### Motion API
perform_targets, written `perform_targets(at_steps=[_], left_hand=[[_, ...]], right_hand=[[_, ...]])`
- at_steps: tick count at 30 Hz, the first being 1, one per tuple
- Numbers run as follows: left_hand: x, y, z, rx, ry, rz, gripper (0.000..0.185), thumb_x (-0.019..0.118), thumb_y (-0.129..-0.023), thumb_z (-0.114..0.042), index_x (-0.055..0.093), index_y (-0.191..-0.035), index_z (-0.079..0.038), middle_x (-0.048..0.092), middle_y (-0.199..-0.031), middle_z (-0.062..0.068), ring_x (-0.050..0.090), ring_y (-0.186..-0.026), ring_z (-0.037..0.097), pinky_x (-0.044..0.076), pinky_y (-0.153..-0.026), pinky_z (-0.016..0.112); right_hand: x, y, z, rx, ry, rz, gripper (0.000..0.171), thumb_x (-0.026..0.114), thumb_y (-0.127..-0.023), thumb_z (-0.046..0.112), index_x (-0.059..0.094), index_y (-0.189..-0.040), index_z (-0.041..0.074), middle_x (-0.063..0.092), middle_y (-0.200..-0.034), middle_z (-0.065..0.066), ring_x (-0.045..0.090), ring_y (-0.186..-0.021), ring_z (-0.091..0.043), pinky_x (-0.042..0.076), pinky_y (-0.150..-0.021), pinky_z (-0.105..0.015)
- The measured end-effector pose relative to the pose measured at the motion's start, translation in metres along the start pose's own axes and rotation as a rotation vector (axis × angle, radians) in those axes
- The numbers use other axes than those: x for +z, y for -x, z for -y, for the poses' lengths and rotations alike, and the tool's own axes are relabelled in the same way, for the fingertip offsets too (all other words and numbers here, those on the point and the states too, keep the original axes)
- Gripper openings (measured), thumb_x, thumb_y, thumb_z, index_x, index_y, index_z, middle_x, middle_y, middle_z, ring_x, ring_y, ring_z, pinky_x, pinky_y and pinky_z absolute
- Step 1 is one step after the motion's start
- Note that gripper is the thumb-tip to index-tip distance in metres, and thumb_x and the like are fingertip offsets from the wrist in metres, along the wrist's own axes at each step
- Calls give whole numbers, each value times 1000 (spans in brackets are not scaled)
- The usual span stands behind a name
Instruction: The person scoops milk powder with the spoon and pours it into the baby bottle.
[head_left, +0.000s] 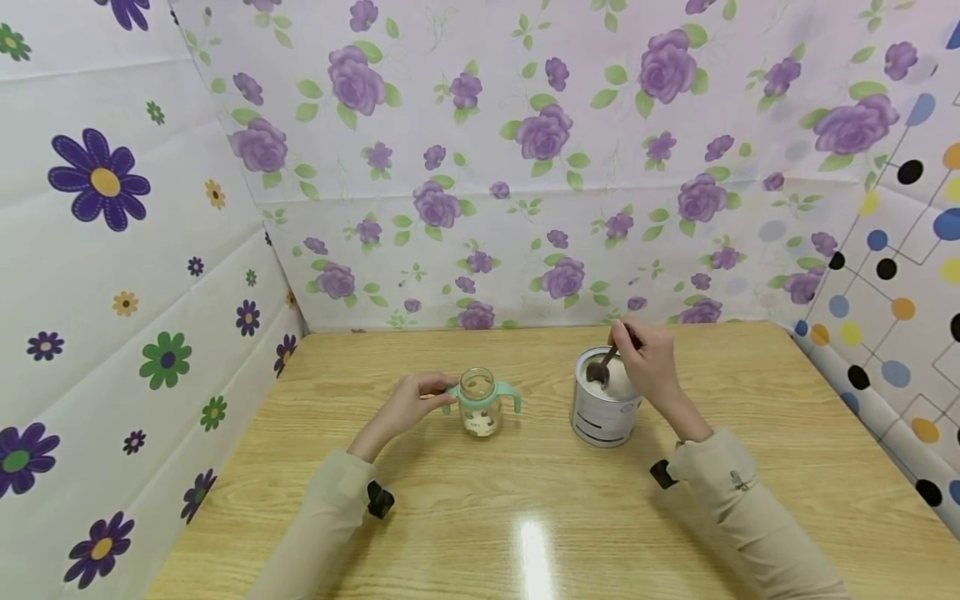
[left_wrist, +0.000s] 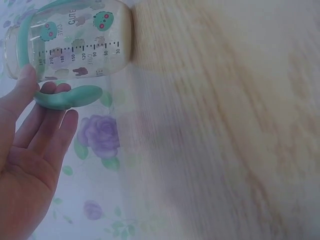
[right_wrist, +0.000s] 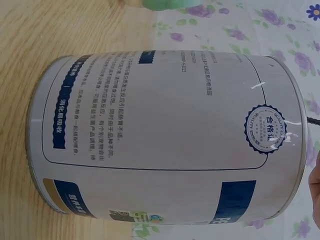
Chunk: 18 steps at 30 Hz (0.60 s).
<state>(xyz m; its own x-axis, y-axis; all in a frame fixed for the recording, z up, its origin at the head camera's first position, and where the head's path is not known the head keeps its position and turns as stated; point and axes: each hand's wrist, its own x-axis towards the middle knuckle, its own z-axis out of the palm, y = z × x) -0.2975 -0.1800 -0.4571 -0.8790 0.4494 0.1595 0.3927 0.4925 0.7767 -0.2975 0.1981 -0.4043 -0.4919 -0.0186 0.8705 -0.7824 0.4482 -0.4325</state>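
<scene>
Two hands busy | our left hand pinches the mint handle of the baby bottle, upright on the wooden table | right hand grips a spoon dipped in the open powder tin | risks: powder spilling between tin and narrow bottle mouth; bottle tipping if jogged

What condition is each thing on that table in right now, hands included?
baby bottle: upright, lid off, a little white powder at the bottom.
tin: upright, open, white powder inside.
spoon: bowl dipped into the tin's powder.
left hand: fingers hold the bottle's mint handle.
right hand: pinches the spoon's handle above the tin.
table: wooden, carries the bottle and tin.
</scene>
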Motion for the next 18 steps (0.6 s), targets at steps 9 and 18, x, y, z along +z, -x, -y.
perform_targets(at_steps=[9,18], left_hand=[[0,-2,6,5,18,-10,35,68,-90,-22,67,-123,-10,70,-114,9,67,-104,23,58,-86,32],[1,-1,6,5,13,-10,36,67,-90,-23,66,-124,-11,70,-115,8,67,-105,23,57,-87,31]], right_hand=[[5,6,-7,85,-15,18,35,49,-95,-5,62,-63,0,56,-55,-12,36,-50,6,31,-46,-12],[4,10,-12,271,-31,48,40,48,-100,4,64,-64,2,53,-52,-9,41,-47,2,35,-46,-13]])
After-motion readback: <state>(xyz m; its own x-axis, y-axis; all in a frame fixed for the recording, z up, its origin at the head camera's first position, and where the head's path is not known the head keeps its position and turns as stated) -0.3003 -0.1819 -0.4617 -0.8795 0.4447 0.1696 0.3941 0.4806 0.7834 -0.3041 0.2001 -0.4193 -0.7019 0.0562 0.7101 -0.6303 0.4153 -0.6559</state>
